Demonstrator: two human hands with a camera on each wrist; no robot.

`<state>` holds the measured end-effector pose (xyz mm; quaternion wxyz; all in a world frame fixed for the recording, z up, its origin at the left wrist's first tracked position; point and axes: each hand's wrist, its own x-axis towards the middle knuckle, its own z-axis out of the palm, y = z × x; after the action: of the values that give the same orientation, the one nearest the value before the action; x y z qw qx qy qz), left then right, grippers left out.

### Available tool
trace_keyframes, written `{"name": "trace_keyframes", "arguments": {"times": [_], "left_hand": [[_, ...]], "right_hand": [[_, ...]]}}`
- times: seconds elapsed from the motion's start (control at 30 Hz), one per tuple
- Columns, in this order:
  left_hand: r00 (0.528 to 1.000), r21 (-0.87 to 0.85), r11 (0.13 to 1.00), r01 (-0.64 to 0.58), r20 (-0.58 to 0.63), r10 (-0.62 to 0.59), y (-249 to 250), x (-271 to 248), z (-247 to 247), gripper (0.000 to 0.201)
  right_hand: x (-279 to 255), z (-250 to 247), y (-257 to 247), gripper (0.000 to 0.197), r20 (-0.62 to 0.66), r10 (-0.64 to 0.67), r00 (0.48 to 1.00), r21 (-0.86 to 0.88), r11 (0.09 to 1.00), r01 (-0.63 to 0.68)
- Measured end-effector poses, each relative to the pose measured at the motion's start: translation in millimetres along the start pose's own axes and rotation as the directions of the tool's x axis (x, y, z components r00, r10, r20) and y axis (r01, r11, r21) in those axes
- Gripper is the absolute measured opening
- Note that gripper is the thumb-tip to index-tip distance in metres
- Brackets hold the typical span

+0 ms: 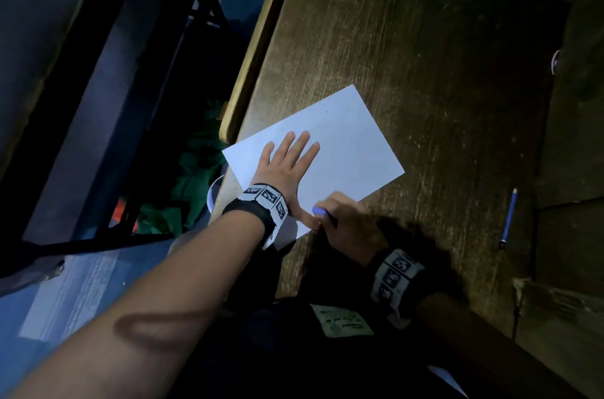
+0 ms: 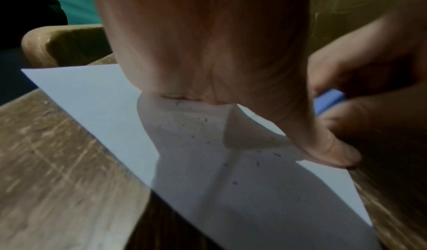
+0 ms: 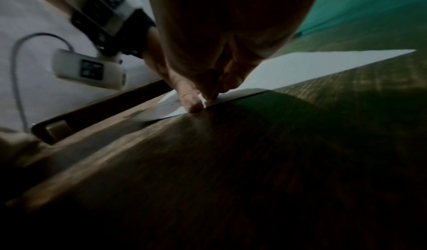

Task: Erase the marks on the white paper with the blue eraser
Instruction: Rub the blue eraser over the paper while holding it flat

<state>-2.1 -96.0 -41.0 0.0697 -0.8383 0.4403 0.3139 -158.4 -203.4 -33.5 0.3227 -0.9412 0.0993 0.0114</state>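
A white paper (image 1: pixel 346 150) lies at an angle on the dark wooden table (image 1: pixel 425 39), near its left edge. My left hand (image 1: pixel 287 160) lies flat on the sheet with straight, spread fingers, its thumb stretched toward the near corner. My right hand (image 1: pixel 343 218) grips the blue eraser (image 1: pixel 319 211) and holds it down on the paper's near edge, right beside the left thumb. In the left wrist view the paper (image 2: pixel 115 118) carries small dark crumbs, and the eraser (image 2: pixel 329 101) shows between the right hand's fingers. In the right wrist view the fingertips (image 3: pixel 194 104) press at the paper's edge (image 3: pixel 312 67).
A blue pen (image 1: pixel 509 218) lies on the table to the right of the paper. The table's rounded left edge (image 1: pixel 258 48) runs close by the sheet, with a dark metal frame (image 1: pixel 98 124) and green cloth (image 1: pixel 196 176) below it. A printed slip (image 1: pixel 343 320) lies near my lap.
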Motion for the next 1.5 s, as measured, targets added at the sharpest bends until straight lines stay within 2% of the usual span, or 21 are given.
{"name": "trace_keyframes", "arguments": {"times": [0.07, 0.2, 0.27, 0.33, 0.4, 0.47, 0.53, 0.67, 0.73, 0.8, 0.87, 0.93, 1.0, 1.07, 1.1, 1.17, 1.23, 1.33, 1.4, 1.47, 1.5], "left_hand": [[1.0, -0.012, 1.0, -0.001, 0.005, 0.001, 0.5, 0.6, -2.2, 0.16], [1.0, -0.01, 1.0, -0.004, 0.02, 0.004, 1.1, 0.3, -1.8, 0.162], [1.0, -0.015, 1.0, -0.006, 0.02, 0.006, 0.5, 0.2, -0.9, 0.162], [1.0, -0.009, 1.0, -0.002, 0.009, 0.002, 0.1, -0.2, 0.0, 0.16], [1.0, 0.001, 1.0, 0.001, -0.002, -0.001, -0.2, 0.0, 0.4, 0.158], [1.0, -0.001, 1.0, -0.001, -0.012, 0.001, 0.0, -0.5, -0.5, 0.159], [1.0, -0.007, 1.0, -0.008, 0.002, 0.008, 0.1, -0.8, -1.1, 0.162], [1.0, -0.014, 1.0, -0.011, 0.02, 0.011, 0.4, 0.0, -0.4, 0.166], [1.0, -0.017, 1.0, -0.009, 0.008, 0.01, -0.6, -0.4, -0.1, 0.164], [1.0, -0.011, 1.0, -0.012, 0.0, 0.012, -1.9, -1.2, -1.0, 0.163], [1.0, 0.003, 1.0, -0.03, -0.006, 0.03, -3.1, -1.7, -1.2, 0.164], [0.999, 0.017, 0.999, -0.052, -0.001, 0.052, -4.4, -3.8, -0.8, 0.163], [0.996, 0.055, 0.994, -0.09, 0.008, 0.09, -6.6, -7.2, -0.7, 0.158], [0.987, 0.134, 0.978, -0.162, 0.031, 0.159, -11.3, -12.7, -1.5, 0.151], [0.978, 0.174, 0.962, -0.209, 0.049, 0.204, -15.2, -16.2, -2.3, 0.146], [0.956, 0.237, 0.926, -0.292, 0.074, 0.283, -24.8, -25.0, -4.9, 0.134], [0.941, 0.271, 0.902, -0.337, 0.085, 0.327, -36.0, -34.4, -9.0, 0.121], [0.94, 0.237, 0.91, -0.34, 0.098, 0.326, -53.1, -45.5, -19.6, 0.099], [0.936, 0.155, 0.924, -0.349, 0.007, 0.352, -58.5, -48.3, -23.7, 0.075], [0.905, -0.003, 0.925, -0.381, -0.206, 0.372, -53.7, -45.5, -23.2, 0.044], [0.894, -0.093, 0.921, -0.378, -0.295, 0.337, -47.6, -42.7, -22.2, 0.04]], "right_hand": [[11.2, -3.8, 6.6, 0.008, 0.048, -0.047, 0.998, -0.001, 0.999, 0.047], [74.2, -22.5, 14.7, 0.011, -0.172, 0.087, 0.981, -0.028, 0.995, -0.093], [69.8, -12.3, 13.8, 0.012, -0.228, 0.092, 0.969, 0.001, 0.996, -0.094], [35.1, 5.3, 5.0, 0.02, -0.159, 0.064, 0.985, -0.005, 0.998, -0.065], [1.2, 9.3, -4.6, 0.029, -0.012, 0.032, 0.999, -0.01, 0.999, -0.032], [8.3, 2.1, -2.4, 0.017, 0.038, -0.035, 0.999, 0.008, 0.999, 0.034], [40.8, -5.7, 2.9, 0.007, -0.057, -0.019, 0.998, -0.019, 1.0, 0.018], [73.4, -8.3, 11.3, 0.012, -0.204, 0.156, 0.966, 0.021, 0.988, -0.155], [46.9, -0.3, -3.8, 0.017, -0.14, 0.096, 0.985, 0.026, 0.995, -0.093], [13.8, 0.5, -13.5, 0.03, 0.044, 0.046, 0.998, 0.044, 0.998, -0.048], [-1.1, -2.2, -4.0, 0.019, 0.107, -0.009, 0.994, 0.101, 0.995, -0.001], [7.4, -9.7, 13.8, 0.005, -0.002, 0.047, 0.999, 0.147, 0.988, -0.046], [22.7, -24.3, 24.1, 0.004, -0.137, 0.201, 0.97, 0.191, 0.966, -0.174], [34.6, -40.3, 33.6, 0.007, -0.224, 0.247, 0.943, 0.193, 0.959, -0.205], [37.4, -46.7, 38.5, 0.008, -0.201, 0.235, 0.951, 0.145, 0.967, -0.209], [37.4, -52.3, 49.8, 0.009, -0.032, 0.204, 0.978, 0.019, 0.979, -0.204], [29.5, -54.2, 56.1, 0.007, 0.088, 0.225, 0.97, -0.067, 0.973, -0.219], [8.1, -51.4, 52.1, 0.01, 0.039, 0.21, 0.977, -0.094, 0.974, -0.206], [-7.6, -40.9, 46.0, 0.02, -0.023, 0.213, 0.977, -0.089, 0.973, -0.214], [-19.1, -26.4, 36.1, 0.016, -0.098, 0.175, 0.98, -0.071, 0.981, -0.182], [-22.2, -19.7, 32.5, 0.01, -0.129, 0.119, 0.984, -0.063, 0.99, -0.128]]}}
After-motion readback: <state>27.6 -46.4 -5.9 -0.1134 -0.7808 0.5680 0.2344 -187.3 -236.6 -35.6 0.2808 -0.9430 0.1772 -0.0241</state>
